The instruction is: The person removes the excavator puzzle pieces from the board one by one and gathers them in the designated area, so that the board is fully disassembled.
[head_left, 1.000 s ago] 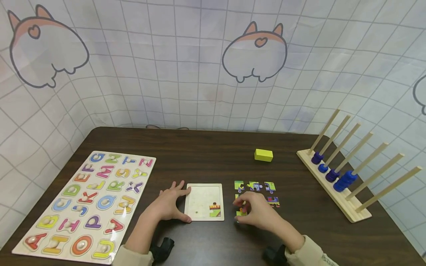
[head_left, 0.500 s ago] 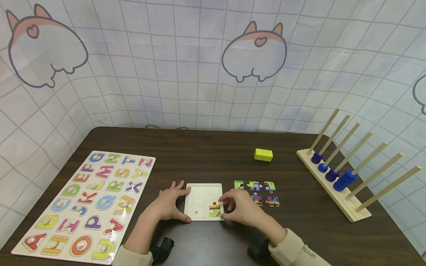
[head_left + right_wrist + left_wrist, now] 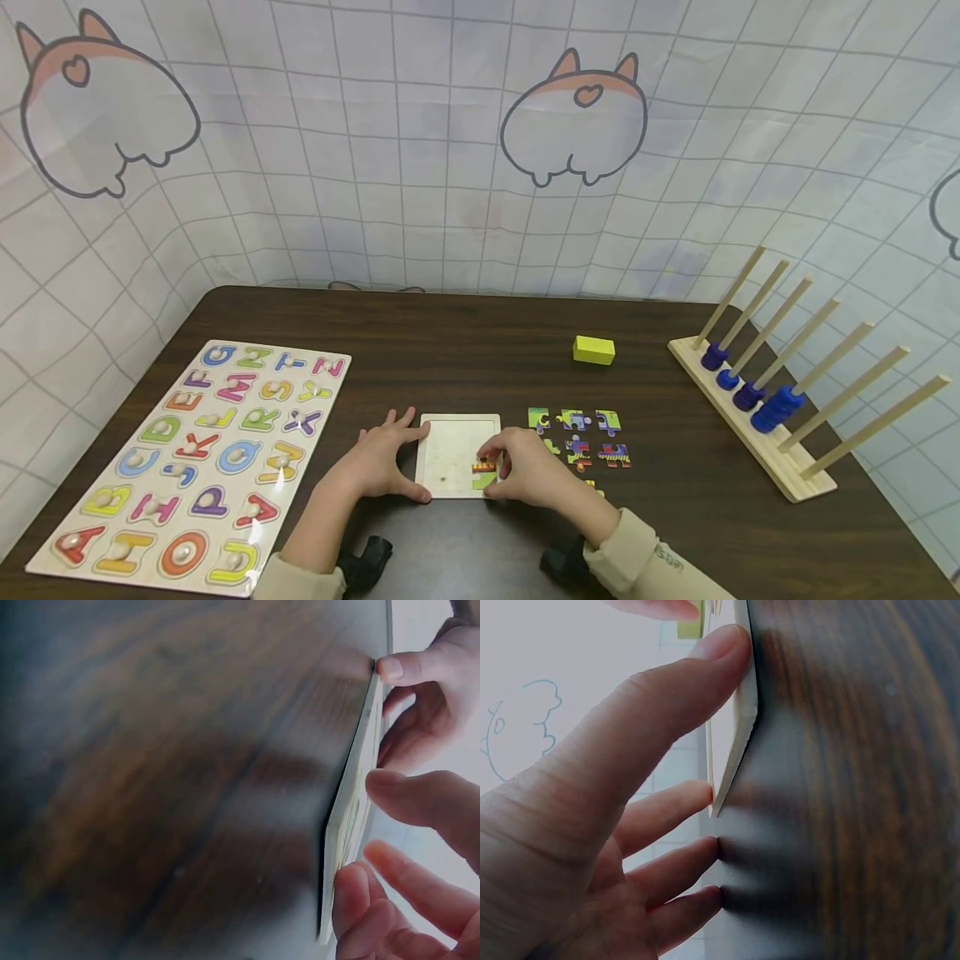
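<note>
A square wooden puzzle tray [image 3: 450,450] lies flat on the table in the head view. One green puzzle piece [image 3: 483,475] sits in its near right corner. My left hand [image 3: 378,458] spreads along the left side, thumb and index finger touching the tray edge [image 3: 742,697]. Over the right side, my right hand [image 3: 525,471] has its thumb and index tip around the puzzle piece. The right wrist view shows that thumb [image 3: 405,796] and index finger [image 3: 420,889] apart, with nothing visible between them. Part of the piece is hidden under the fingers.
Several loose jigsaw pieces [image 3: 577,452] lie right of the tray, some partly covered by the right hand. A letter board [image 3: 251,392] takes up the left side. Behind stands a yellow block [image 3: 594,350]; at right, a wooden bead rack [image 3: 750,417].
My right hand has moved left from the loose pieces to the tray's near right corner, over the piece there. My left hand has stayed at the tray's left side.
</note>
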### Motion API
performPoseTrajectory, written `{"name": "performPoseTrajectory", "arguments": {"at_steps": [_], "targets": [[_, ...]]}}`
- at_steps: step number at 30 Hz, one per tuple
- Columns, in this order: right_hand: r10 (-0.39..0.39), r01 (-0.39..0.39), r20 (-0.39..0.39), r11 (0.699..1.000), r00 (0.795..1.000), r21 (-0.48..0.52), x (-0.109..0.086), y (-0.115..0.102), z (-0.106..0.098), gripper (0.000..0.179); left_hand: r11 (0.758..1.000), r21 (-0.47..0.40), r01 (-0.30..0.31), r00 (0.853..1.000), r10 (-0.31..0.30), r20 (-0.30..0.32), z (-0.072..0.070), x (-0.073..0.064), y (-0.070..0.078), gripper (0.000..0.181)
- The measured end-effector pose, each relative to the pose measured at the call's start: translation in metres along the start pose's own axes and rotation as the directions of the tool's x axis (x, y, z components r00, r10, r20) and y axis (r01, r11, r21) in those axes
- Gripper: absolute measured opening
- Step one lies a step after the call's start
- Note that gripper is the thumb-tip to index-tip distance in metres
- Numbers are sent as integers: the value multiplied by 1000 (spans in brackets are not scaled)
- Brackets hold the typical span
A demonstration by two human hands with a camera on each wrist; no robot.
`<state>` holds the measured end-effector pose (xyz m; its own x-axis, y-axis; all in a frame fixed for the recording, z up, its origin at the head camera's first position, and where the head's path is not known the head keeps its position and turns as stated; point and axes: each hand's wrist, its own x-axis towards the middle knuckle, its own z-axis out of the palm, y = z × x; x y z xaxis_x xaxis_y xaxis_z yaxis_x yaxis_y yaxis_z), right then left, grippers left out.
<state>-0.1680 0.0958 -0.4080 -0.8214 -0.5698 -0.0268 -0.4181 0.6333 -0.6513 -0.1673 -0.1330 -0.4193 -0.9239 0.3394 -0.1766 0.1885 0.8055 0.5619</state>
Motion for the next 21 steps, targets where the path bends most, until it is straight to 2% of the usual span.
{"name": "performPoseTrajectory", "arguments": {"at_steps": [13, 21], "targets": [[65, -61, 30, 992, 997, -113, 4, -10, -2, 35, 1000, -6, 0, 1000, 0, -2, 0, 0, 1, 91], [76, -73, 34, 993, 997, -94, 5, -10, -1, 34, 1000, -11, 5, 1000, -5, 0, -1, 0, 2, 91]]}}
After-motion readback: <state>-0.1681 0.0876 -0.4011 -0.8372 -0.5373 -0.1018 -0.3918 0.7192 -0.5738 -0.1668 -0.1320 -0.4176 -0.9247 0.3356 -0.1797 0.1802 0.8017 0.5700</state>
